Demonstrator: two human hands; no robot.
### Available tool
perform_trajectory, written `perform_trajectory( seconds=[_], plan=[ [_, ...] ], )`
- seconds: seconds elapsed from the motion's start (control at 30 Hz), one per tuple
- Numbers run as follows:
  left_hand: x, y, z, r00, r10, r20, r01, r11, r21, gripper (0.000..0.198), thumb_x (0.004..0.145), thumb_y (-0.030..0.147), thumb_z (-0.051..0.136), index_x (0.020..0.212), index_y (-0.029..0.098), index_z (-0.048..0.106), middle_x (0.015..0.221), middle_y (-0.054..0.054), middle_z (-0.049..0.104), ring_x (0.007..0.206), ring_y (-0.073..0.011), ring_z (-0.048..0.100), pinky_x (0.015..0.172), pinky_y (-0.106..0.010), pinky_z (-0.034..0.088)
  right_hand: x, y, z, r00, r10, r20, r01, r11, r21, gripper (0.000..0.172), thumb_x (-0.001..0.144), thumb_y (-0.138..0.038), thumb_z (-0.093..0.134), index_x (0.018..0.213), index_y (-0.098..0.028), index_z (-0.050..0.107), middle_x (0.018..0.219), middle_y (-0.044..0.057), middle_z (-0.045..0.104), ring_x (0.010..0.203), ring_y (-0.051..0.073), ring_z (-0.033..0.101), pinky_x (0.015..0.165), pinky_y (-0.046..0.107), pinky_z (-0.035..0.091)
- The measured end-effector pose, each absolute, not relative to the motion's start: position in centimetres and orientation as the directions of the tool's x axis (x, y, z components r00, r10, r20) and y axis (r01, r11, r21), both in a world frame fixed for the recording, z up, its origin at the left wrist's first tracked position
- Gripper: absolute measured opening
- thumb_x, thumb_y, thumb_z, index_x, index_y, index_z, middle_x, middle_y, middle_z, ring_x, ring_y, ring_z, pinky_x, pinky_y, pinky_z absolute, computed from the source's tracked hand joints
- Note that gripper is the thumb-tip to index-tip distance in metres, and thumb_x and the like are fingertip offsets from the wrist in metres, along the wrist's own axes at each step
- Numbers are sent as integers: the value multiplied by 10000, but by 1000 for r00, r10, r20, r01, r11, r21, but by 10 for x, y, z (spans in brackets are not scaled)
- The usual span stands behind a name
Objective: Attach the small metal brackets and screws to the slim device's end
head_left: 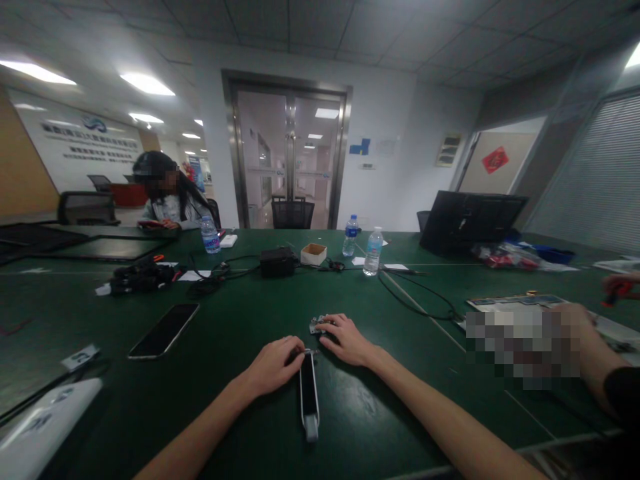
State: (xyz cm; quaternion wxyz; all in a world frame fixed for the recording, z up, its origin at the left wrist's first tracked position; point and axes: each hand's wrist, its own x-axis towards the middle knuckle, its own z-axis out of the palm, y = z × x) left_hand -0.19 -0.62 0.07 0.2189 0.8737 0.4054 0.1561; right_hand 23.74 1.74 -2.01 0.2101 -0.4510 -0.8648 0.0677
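Now both hands on smooth green table [150,400]: left hand [274,365] clasping slim black bar [309,395], right hand [345,339] curled over small metal part [316,325].

Large room under a tiled ceiling [320,27] with bright panel lights [147,83]. White wall [385,173] straight ahead, steel-framed glass double doors [287,160] at its middle, corridor lights beyond. Long green table [240,373] across the foreground. Black mesh chair [85,208] far left; slatted blinds [597,180] on the right.
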Motion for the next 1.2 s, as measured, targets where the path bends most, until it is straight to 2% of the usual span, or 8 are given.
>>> perform_trajectory(
  seconds=[0.2, 0.47, 0.67, 1.2],
  plan=[
    [-3, -6, 1, 614, 787, 62, 657, -553, 512, 247, 930, 357, 413, 1031, 202, 577, 992, -25, 591, 831, -163, 556, 717, -259, 448, 237, 17, -18, -523, 815, 249, 760, 578, -296, 378, 935, -417, 437, 1273, -278, 532, 1303, 77, 503, 1177, 262, 392, 951, 450, 345],
    [-2, -8, 4, 611, 790, 51, 664, -546, 511, 254, 930, 354, 406, 1038, 194, 570, 1001, -30, 589, 842, -169, 548, 748, -276, 449, 235, 18, -19, -516, 810, 279, 754, 584, -302, 379, 920, -394, 476, 1272, -266, 533, 1258, 90, 521, 1166, 260, 405, 953, 440, 348],
    [-2, -8, 4, 613, 788, 51, 656, -545, 522, 256, 931, 353, 406, 1043, 195, 573, 994, -29, 586, 820, -163, 546, 713, -264, 448, 232, 19, -19, -527, 801, 285, 750, 596, -288, 384, 915, -396, 488, 1272, -262, 537, 1245, 90, 532, 1148, 265, 413, 936, 443, 353],
    [-2, -7, 3, 622, 778, 89, 646, -575, 503, 233, 930, 340, 414, 1009, 189, 573, 952, -28, 588, 800, -162, 537, 716, -269, 435, 233, 22, -16, -516, 778, 358, 724, 620, -302, 309, 915, -332, 502, 1183, -209, 596, 1164, 92, 592, 1096, 234, 476, 909, 405, 367]
  ],
)
